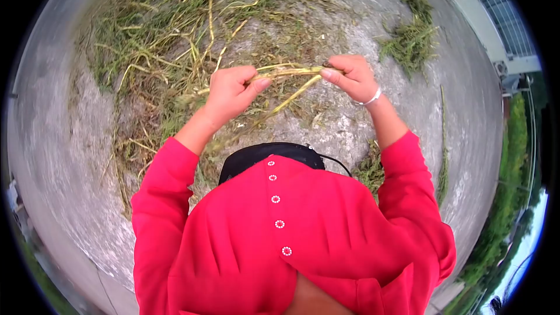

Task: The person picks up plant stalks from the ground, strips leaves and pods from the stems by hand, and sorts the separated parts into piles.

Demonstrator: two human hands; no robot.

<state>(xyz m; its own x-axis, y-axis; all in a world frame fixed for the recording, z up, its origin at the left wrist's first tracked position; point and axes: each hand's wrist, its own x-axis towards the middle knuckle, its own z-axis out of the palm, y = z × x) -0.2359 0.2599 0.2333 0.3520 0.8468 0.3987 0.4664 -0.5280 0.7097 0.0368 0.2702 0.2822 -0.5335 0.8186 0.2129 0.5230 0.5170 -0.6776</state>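
A few yellow-green plant stalks (291,72) stretch sideways between my two hands, in front of my body. My left hand (235,88) is closed round their left part, thumb pointing right. Round the right part my right hand (352,77) is closed, with a white bracelet (374,95) at its wrist. One stalk (290,100) slants from the right hand down to the left, and its lower end is blurred. Loose dried stalks and leaves lie on the ground beneath both hands.
A large heap of cut green and yellow stalks (151,41) spreads over the concrete ground (466,122) ahead and to the left. A smaller leafy bunch (415,32) lies at the right, with a single long stalk (444,146) nearer me. A building (487,9) stands far right.
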